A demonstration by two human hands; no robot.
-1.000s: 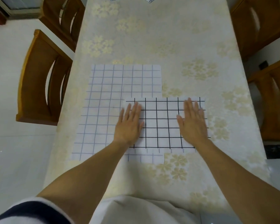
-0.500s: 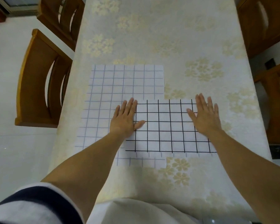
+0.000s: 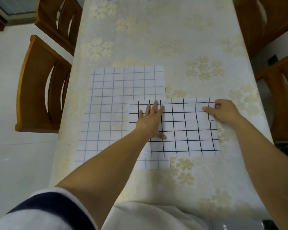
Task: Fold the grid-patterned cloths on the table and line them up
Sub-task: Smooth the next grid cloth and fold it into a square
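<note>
Currently the black-grid cloth (image 3: pixel 189 130) lies flat on the table (image 3: pixel 156 39), white with bold black lines. The left hand (image 3: pixel 150 123), fingers straight and spread, presses its left portion. The right hand (image 3: pixel 224 112) pinches its far right corner. The pale-grid cloth (image 3: pixel 110 105) extends from beneath its left side.

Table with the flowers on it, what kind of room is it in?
Most likely a dining room in a home: a long table covered in a flowery pattern, wooden chairs standing along both of its sides, and a pale floor.
</note>
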